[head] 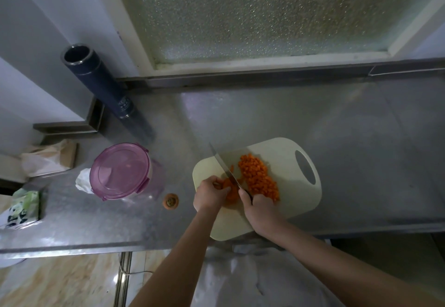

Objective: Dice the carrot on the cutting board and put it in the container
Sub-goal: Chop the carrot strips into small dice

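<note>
A pale cutting board (291, 152) lies on the steel counter, its handle hole to the right. A heap of diced carrot (258, 177) covers its middle. My left hand (209, 194) holds down uncut carrot strips (230, 190) with curled fingers at the board's left side. My right hand (261, 209) grips the dark handle of a knife (225, 167); the blade points up-left and sits against the strips beside my left fingers. A round container with a purple lid (119, 170) stands closed to the left of the board.
A cut carrot end (171, 201) lies between container and board. A dark tall flask (96, 82) stands at the back left. A crumpled tissue (83, 181), a bag (48, 157) and a green packet (24, 208) sit at the left. The counter's front edge (72, 249) runs below.
</note>
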{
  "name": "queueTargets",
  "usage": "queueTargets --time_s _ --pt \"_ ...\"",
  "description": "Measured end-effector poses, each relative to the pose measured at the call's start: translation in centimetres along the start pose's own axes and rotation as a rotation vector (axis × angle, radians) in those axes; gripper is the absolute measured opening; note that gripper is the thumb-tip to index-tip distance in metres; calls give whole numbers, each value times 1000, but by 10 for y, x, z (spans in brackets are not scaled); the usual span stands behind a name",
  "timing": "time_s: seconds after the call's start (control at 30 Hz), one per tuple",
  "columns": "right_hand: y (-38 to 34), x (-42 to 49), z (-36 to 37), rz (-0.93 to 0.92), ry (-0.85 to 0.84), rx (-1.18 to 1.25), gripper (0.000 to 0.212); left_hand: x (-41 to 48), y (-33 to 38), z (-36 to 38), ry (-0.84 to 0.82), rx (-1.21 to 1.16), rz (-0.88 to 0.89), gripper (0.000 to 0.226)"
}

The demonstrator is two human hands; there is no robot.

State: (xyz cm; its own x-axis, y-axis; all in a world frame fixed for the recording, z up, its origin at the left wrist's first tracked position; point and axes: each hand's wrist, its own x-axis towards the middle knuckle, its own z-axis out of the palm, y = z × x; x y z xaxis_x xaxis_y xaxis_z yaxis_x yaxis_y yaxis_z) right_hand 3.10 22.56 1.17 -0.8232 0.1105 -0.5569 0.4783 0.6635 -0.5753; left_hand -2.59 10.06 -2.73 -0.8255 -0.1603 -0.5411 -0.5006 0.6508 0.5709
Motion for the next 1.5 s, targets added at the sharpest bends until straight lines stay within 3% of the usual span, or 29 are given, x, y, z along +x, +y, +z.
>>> queueTargets --time_s 0.33,0.7,0.97,1.5 --pt "6 13 15 -47 86 31 62 2 -4 1 9 22 56 10" --pt "6 15 3 -39 36 72 66 -3 -3 2 23 16 81 14" --pt "19 -4 2 -14 -18 73 53 -4 -3 2 41 -25 49 19" --pt "4 7 12 -45 77 27 62 -1 -6 1 2 -18 50 25"
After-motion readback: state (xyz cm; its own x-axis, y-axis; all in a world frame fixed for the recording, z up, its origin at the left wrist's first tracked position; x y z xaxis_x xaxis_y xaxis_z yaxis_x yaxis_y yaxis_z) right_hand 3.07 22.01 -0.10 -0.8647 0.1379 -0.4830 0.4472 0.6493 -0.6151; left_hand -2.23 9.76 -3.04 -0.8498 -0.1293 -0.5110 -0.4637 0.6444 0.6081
